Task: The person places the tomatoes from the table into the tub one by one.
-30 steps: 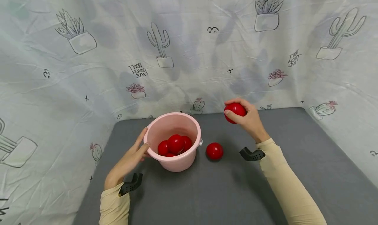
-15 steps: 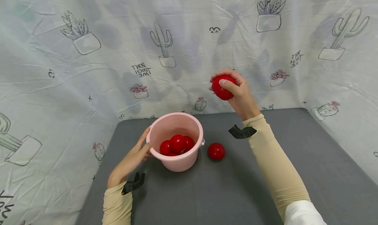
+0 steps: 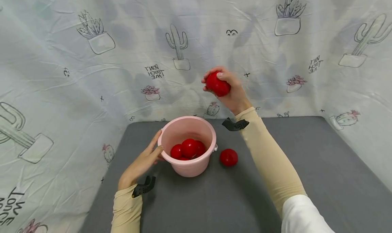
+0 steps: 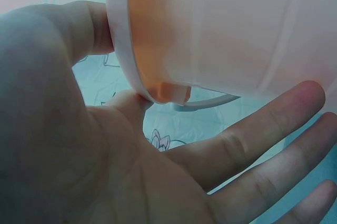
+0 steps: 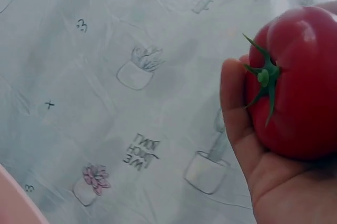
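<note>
A red tomato [image 3: 218, 84] with a green stem end, plain in the right wrist view, is gripped by my right hand [image 3: 234, 93], raised in front of the backdrop above the bucket's right side. At the bucket's left, my left hand [image 3: 142, 163] holds the pink bucket [image 3: 190, 167], thumb and index finger over its rim; in the left wrist view the other fingers [image 4: 247, 134] stretch along its outer wall. Several red tomatoes [image 3: 190, 148] lie inside the bucket. Right of it, another red tomato [image 3: 228, 157] rests on the table.
The grey table [image 3: 202, 205] reaches back to a pale backdrop [image 3: 116, 73] printed with cactus drawings, which also rises along both sides. A white handle joint [image 3: 215, 147] sticks out from the bucket's right rim.
My right hand has lifted the tomato up and moved it left, from low over the table's back edge to above the bucket's right side. My left hand keeps its hold; the view has shifted slightly.
</note>
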Available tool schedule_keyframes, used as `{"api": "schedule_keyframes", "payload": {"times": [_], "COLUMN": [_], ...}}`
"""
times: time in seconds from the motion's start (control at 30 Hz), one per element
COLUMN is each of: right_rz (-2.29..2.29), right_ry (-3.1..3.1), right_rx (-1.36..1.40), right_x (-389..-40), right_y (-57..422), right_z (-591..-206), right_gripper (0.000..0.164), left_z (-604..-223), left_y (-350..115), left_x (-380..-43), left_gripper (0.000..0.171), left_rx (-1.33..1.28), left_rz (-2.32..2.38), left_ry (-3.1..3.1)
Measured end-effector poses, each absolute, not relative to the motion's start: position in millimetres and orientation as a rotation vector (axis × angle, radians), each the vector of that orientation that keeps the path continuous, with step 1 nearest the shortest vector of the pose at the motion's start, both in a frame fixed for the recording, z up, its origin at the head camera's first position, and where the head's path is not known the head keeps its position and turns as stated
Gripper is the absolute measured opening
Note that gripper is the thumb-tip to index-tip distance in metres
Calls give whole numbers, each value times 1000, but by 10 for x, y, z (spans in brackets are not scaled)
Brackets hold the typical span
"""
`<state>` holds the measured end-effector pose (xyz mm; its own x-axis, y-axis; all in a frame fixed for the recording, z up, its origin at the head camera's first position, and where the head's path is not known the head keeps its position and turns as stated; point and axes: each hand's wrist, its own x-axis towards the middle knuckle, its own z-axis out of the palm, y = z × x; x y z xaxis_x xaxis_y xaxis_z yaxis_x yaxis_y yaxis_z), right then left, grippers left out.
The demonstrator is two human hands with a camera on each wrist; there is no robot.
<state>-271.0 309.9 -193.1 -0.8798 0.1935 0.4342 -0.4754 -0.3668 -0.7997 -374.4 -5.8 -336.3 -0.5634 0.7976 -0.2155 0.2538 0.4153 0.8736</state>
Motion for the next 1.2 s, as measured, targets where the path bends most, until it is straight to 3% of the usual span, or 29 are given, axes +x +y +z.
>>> {"api": "schedule_keyframes", "payload": {"times": [0.27, 0.53, 0.8, 1.2], "right_rz": [2361, 2515, 2576, 2310], "right_ry": [-1686, -1836, -1955, -2341], "right_rx": [454, 420, 297, 186], "right_x": [-3038, -3307, -3343, -3336], "right_y": [2895, 2687, 2635, 2689], "right_z": [-2045, -2396, -2718, -2877], "right_gripper": [22, 21, 20, 25], "left_z": [-3356, -3350, -3330, -3394], "left_y": [-71, -68, -29, -9], "left_x": [-3762, -3788, -3766, -3817], "left_gripper": [57, 57, 57, 57], "left_rx": [906, 888, 882, 885], "left_rz": [1133, 1133, 1103, 1110], "left_ry": [2017, 2018, 2002, 2010]}}
